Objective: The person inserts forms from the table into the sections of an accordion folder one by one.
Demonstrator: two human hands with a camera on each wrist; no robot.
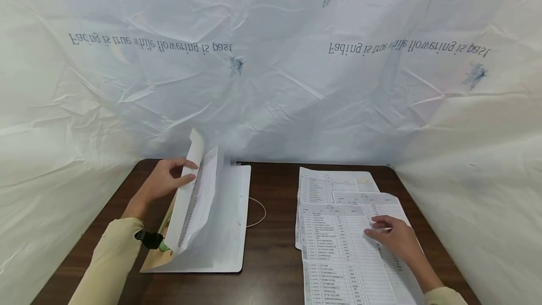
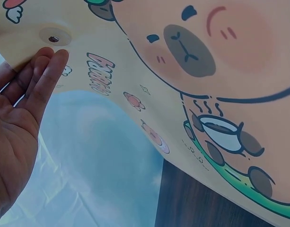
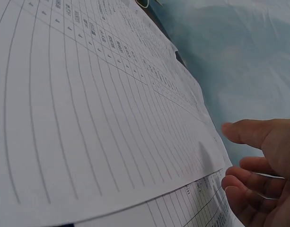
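On the left lies a document folder (image 1: 230, 229) with a white inside and an elastic loop. Its raised cover (image 1: 188, 196) is pinched at the edge by my left hand (image 1: 167, 178). In the left wrist view, my fingers meet the cover's cartoon outer face (image 2: 149, 75), close to a round button (image 2: 55, 38). A printed sheet (image 1: 205, 192) leans up inside, beside the cover. My right hand (image 1: 395, 236) is over the right edge of a printed form (image 1: 334, 248). Its fingers are bent loosely, the thumb apart, with nothing between them in the right wrist view.
More printed sheets (image 1: 322, 182) lie overlapping under the top form on the dark wooden table (image 1: 271, 267). White plastic sheeting (image 1: 271, 98) with upside-down lettering hangs right behind the table and along both sides. The elastic loop (image 1: 263, 211) sticks out to the folder's right.
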